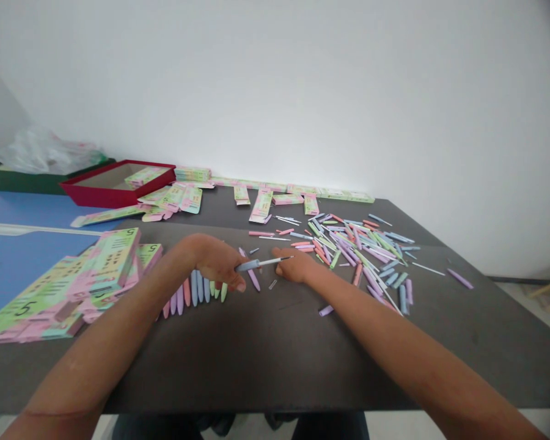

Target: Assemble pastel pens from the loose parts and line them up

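Observation:
My left hand [217, 264] is closed on a blue pen barrel [247, 266], and a white refill [270, 261] with a dark tip sticks out of it to the right. That tip overlaps my right hand [294, 265] in the view. My right hand is low over the table with its fingers curled; whatever they grip is hidden. A purple pen part [253, 279] lies between the hands, near a small clear piece [272, 284]. Under my left hand is a row of pen barrels [179, 299] in pink, purple, red, blue and green, partly covered by the wrist.
Loose pen parts and refills [348, 244] are heaped on the dark table [275, 360] at right. Printed cartons [105, 269] are stacked at left, with more cartons [261, 205] along the wall. A red box [101, 195] and a green box [27, 182] stand back left.

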Demonstrator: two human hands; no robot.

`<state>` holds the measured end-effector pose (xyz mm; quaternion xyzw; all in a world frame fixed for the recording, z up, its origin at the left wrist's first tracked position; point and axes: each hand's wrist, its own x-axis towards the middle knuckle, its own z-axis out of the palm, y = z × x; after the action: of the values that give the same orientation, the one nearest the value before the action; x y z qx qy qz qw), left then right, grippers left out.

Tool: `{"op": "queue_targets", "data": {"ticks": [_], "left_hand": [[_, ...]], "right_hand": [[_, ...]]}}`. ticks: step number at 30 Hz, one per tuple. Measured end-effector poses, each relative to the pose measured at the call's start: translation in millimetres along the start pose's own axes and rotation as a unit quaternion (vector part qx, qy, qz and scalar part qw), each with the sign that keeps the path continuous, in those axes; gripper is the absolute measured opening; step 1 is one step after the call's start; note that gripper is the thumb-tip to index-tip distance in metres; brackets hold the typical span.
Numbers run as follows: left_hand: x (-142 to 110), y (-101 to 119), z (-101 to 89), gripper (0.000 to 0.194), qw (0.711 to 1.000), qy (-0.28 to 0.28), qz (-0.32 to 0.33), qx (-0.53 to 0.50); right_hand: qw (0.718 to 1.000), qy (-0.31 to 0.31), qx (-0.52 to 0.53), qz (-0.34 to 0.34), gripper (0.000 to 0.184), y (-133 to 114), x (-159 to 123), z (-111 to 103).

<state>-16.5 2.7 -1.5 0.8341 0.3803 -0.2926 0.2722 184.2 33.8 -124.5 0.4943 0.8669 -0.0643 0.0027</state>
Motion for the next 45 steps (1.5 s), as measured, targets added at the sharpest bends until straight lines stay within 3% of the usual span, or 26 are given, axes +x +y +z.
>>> {"op": "queue_targets", "data": {"ticks": [5, 9, 12, 15, 18, 25, 30, 38, 41, 45], "left_hand": [[0.9, 1.4, 1.3, 0.030, 1.000, 0.002, -0.001, -0.003], [0.3, -0.7, 1.5, 0.032, 1.000, 0.000, 0.001, 0.002], [-0.4, -1.0, 0.8, 0.035, 1.000, -0.003, 0.004, -0.014], [0.1, -0.2, -0.4, 0.046, 0.999, -0.008, 0.003, -0.032], [0.8, -1.1, -1.6, 0.055, 0.999, -0.015, -0.002, -0.035], [-0.6, -6.7, -1.9, 0.049, 1.000, 0.019, -0.011, 0.001], [2.9, -6.2, -1.7, 0.040, 1.000, 0.005, -0.011, 0.002], [3.0, -6.7, -0.8, 0.039, 1.000, 0.012, -0.002, 0.003], [0.7, -7.6, -0.5, 0.037, 1.000, 0.022, 0.010, -0.005], [-1.1, -8.8, -1.0, 0.035, 0.999, 0.030, 0.018, -0.014]], "right_hand": [[0.999, 0.022, 0.032, -0.002, 0.031, 1.3, -3.9, 5.0], [0.997, 0.052, 0.054, 0.014, 0.030, 5.4, -9.1, -3.5], [0.988, 0.121, 0.092, 0.036, 0.024, 5.0, -22.1, -18.4], [0.954, 0.224, 0.197, 0.035, 0.016, 0.1, -39.8, -31.6], [0.947, 0.254, 0.190, 0.056, 0.012, -3.0, -51.1, -33.8], [0.943, 0.250, 0.189, 0.107, 0.016, 11.7, -53.4, -8.9], [0.970, 0.171, 0.144, 0.094, 0.013, 2.0, -46.9, -7.7], [0.995, 0.064, 0.077, 0.008, 0.020, -40.5, -0.6, -7.5], [0.996, 0.034, 0.074, -0.031, 0.023, -43.5, 12.8, -2.0], [0.995, 0.037, 0.069, -0.058, 0.026, -41.3, 16.7, 5.0]]}}
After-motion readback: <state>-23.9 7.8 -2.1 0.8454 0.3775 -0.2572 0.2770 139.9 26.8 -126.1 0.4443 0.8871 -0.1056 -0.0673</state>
